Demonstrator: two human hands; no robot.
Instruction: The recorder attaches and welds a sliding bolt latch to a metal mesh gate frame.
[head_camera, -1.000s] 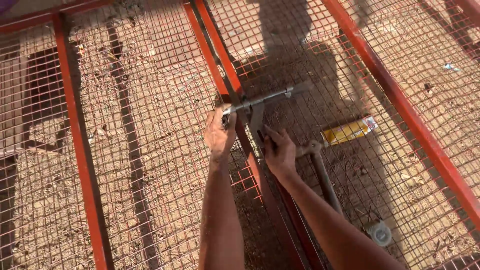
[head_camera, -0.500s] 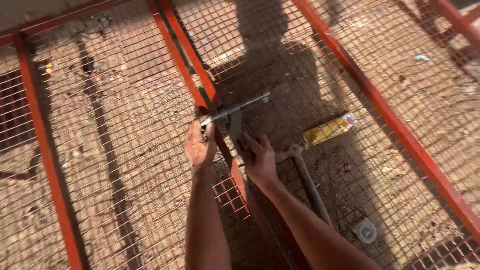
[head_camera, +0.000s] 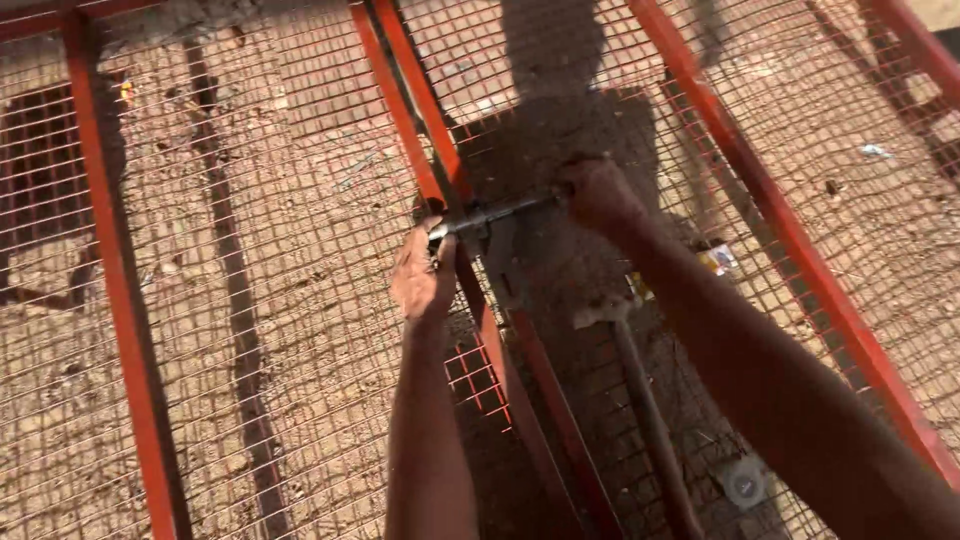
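The clamp (head_camera: 490, 225) sits across the red frame bar (head_camera: 440, 190) in the middle of the view, its grey screw rod running from your left hand to your right. Your left hand (head_camera: 425, 280) is closed around the clamp's end at the bar, fingers wrapped close to the jaw. Your right hand (head_camera: 598, 192) is closed over the far end of the rod, where the handle would be, though the handle itself is hidden under your palm.

The nearest risk is to your left fingers: they lie just beside the spot where the clamp bites the bar, and if the rod turns while they stay there, they may get pinched. The clamp could also slip off, because the bar is narrow and painted; a skewed bite would let it twist loose and drop through onto the soil.

Further out, the wire mesh (head_camera: 270, 250) around the bar looks thin and springy. Leaning your weight on it may bend it or scrape your forearms on the wire ends. A hammer (head_camera: 640, 400) lies on the mesh just below your right arm, its head near the clamp; a jolt could send it sliding. A small yellow packet (head_camera: 715, 260) lies beside your right forearm and a round disc (head_camera: 745, 482) further down, both loose.
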